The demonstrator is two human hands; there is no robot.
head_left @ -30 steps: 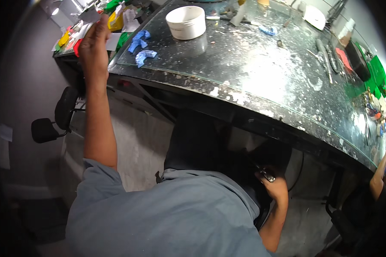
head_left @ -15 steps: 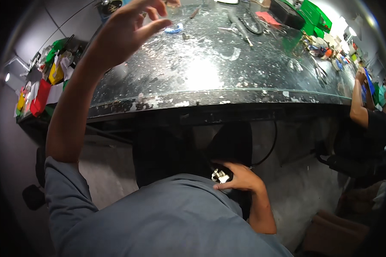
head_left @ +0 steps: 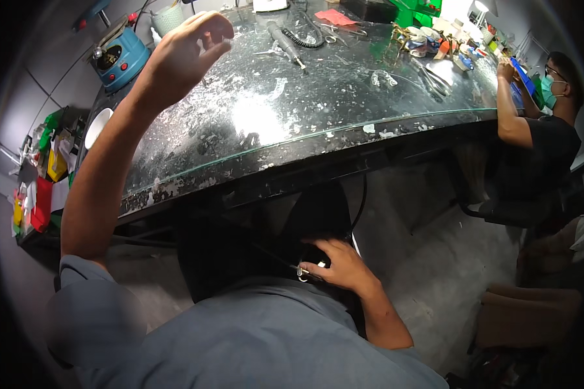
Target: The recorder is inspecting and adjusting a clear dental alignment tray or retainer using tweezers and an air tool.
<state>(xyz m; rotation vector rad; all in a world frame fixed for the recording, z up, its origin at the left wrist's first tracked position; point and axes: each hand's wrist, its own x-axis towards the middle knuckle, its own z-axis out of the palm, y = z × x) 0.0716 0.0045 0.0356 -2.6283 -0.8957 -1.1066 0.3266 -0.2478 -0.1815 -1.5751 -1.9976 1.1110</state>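
While the left hand (head_left: pixel 185 58) is raised above the bench (head_left: pixel 331 107), fingers curled, its grip is moderately wide, thumb apart. Right hand (head_left: pixel 344 264): below the bench's near edge, thumb at a metal fitting (head_left: pixel 303 272); cannot tell whether closed on it. Handpiece (head_left: pixel 283 42) on the bench. Any lettering on the blue device (head_left: pixel 118 61), bench's left side: too small to read.

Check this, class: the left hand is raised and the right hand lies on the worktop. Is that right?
No: in the head view the right hand is down near the lap, not on the worktop. The left hand is raised.
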